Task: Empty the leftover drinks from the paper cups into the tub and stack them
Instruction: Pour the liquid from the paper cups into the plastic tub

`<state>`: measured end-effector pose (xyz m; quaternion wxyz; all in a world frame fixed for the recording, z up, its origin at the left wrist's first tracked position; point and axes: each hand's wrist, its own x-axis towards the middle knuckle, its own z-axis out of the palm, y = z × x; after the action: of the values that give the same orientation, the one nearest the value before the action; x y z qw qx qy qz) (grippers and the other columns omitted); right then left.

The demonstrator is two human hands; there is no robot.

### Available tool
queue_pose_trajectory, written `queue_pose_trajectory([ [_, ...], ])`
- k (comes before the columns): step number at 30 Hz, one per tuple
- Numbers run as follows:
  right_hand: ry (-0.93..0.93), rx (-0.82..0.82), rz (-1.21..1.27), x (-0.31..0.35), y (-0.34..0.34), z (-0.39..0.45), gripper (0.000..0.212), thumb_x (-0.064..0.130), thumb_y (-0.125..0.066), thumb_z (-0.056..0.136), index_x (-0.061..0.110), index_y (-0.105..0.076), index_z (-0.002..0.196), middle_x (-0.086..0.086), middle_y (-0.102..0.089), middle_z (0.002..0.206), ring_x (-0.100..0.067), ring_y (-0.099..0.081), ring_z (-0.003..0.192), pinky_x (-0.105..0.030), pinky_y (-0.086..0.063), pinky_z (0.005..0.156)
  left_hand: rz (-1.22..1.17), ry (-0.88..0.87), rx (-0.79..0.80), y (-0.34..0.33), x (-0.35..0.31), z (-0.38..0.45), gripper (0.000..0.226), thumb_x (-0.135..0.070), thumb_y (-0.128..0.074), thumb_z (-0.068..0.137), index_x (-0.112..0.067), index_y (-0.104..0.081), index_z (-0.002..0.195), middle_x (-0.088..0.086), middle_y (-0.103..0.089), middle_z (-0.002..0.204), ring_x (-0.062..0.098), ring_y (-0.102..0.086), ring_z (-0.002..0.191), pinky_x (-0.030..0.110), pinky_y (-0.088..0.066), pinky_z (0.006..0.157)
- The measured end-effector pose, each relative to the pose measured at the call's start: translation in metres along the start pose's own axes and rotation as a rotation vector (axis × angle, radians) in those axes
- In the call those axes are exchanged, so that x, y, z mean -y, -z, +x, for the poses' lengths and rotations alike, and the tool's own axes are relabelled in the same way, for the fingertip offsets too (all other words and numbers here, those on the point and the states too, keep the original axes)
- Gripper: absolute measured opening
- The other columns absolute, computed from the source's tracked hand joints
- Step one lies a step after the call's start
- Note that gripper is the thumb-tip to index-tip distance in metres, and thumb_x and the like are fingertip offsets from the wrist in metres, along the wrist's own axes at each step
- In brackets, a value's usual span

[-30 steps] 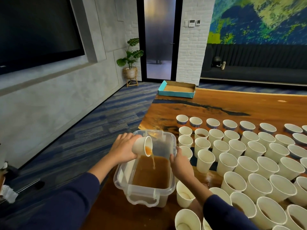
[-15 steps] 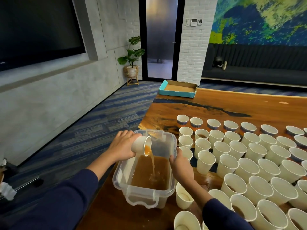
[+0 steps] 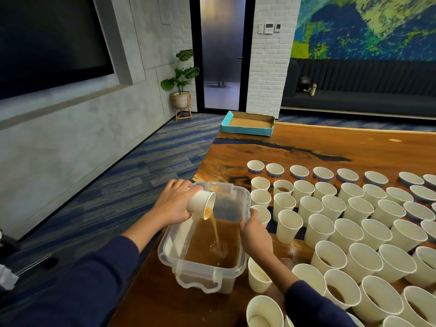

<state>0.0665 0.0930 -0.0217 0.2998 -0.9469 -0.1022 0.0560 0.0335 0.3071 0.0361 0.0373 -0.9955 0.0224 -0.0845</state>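
Here, a white paper cup (image 3: 200,204) was gripped by the left hand (image 3: 173,204), with the fingers curled round its wall. The cup was held tipped on its side above the far left part of the clear plastic tub (image 3: 175,252), mouth turned toward the tub's interior. A thin stream of brown drink (image 3: 215,232) was seen running from the cup's lower lip down into the brown liquid pooled in the tub. The tub's right rim was gripped by the right hand (image 3: 256,234), thumb laid inside the rim and fingers curled over the outside. The tub was positioned at the left edge of the wooden table (image 3: 306,145). Rows of upright paper cups (image 3: 354,220) were arranged to the right of the tub, several containing brown residue; one cup (image 3: 258,277) was set just beside the tub's near right corner. A shallow teal cardboard tray (image 3: 247,123) was located well beyond the tub, at the table's far corner.
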Motion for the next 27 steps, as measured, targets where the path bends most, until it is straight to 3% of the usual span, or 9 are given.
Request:
queue_pose_trajectory([
  [14,-0.042,0.012,-0.03,0.0,0.004,-0.005,0.041,0.029,-0.037,0.103,0.016,-0.023,0.14,-0.004,-0.066,0.112,-0.021,-0.068,0.091,-0.031,-0.055,0.073,0.171,-0.153,-0.07,0.008,-0.007,0.01,0.071,-0.018,-0.075,0.068,-0.024,-0.049,0.134,0.006,-0.054,0.126,0.026,-0.046,0.119,0.04,-0.029,0.107],
  [21,-0.039,0.028,-0.005,0.001,0.007,-0.007,0.042,0.027,-0.037,0.103,0.016,-0.022,0.14,-0.004,-0.066,0.11,-0.021,-0.068,0.092,-0.031,-0.054,0.074,0.278,-0.278,-0.162,0.009,-0.012,0.009,0.082,-0.014,-0.088,0.033,-0.02,-0.066,0.111,0.009,-0.065,0.1,0.027,-0.061,0.095,0.043,-0.049,0.091],
  [24,-0.029,0.031,0.009,0.0,0.008,-0.008,0.04,0.026,-0.037,0.103,0.014,-0.024,0.139,-0.005,-0.066,0.109,-0.021,-0.068,0.09,-0.029,-0.052,0.071,0.392,-0.472,-0.111,0.004,-0.022,0.002,0.08,-0.007,-0.09,0.029,-0.018,-0.069,0.106,0.011,-0.067,0.099,0.028,-0.063,0.098,0.044,-0.051,0.093],
  [27,-0.031,0.029,0.01,0.002,0.009,-0.008,0.041,0.028,-0.036,0.103,0.014,-0.023,0.14,-0.005,-0.066,0.11,-0.021,-0.068,0.091,-0.03,-0.054,0.073,0.358,-0.404,-0.161,0.004,-0.019,0.006,0.08,0.001,-0.086,0.034,-0.016,-0.067,0.11,0.011,-0.065,0.106,0.031,-0.062,0.103,0.045,-0.052,0.094],
])
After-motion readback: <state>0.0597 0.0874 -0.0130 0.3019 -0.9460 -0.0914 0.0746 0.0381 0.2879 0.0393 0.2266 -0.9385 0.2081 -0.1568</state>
